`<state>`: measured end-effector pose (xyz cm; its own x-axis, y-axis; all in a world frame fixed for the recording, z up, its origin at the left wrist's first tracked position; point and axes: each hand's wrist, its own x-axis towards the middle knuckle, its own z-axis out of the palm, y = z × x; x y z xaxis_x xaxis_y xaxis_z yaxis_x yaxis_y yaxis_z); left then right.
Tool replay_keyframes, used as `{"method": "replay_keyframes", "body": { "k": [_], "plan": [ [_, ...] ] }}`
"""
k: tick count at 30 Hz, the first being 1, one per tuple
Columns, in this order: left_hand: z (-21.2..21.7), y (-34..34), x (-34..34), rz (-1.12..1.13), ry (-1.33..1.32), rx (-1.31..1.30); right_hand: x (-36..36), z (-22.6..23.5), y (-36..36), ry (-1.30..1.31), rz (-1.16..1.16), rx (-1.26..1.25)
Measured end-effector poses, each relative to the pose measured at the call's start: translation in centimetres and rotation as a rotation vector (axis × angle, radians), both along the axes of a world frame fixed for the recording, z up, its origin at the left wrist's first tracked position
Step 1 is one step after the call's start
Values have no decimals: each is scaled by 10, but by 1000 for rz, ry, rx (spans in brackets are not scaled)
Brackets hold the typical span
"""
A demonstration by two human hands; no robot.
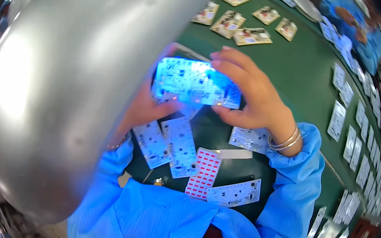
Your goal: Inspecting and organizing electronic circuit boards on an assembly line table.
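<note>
Between both my hands a white circuit board (190, 82) is held flat, lit by strong blue light. My left hand (147, 102) grips its left end, partly hidden behind the big silver lamp hood. My right hand (251, 91) has its fingers over the far right edge and the thumb at the near edge. Below the held board two white circuit boards (178, 146) lie side by side. A sheet of red arrow stickers (204, 173) lies beside them, touching another white board (236, 193). One more board (249, 138) sits by my right wrist.
The large silver lamp hood (56, 88) fills the left side. Several tan boards with components (228, 24) lie at the back of the green table (296, 75). Many white boards (337, 120) are spread along the right. A co-worker in blue (373, 46) sits at the far right.
</note>
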<state>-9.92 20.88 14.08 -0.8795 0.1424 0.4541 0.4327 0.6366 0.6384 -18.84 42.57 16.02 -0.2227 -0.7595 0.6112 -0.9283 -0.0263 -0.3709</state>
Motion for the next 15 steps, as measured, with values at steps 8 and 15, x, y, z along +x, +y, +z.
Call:
{"method": "replay_keyframes", "body": {
  "k": [8,15],
  "plan": [
    [4,1,10,-21,454,284,-5,10,-19,111,-71,-206],
    [1,4,15,4,467,372,7,5,-14,-208,-116,-277]
  ]
}}
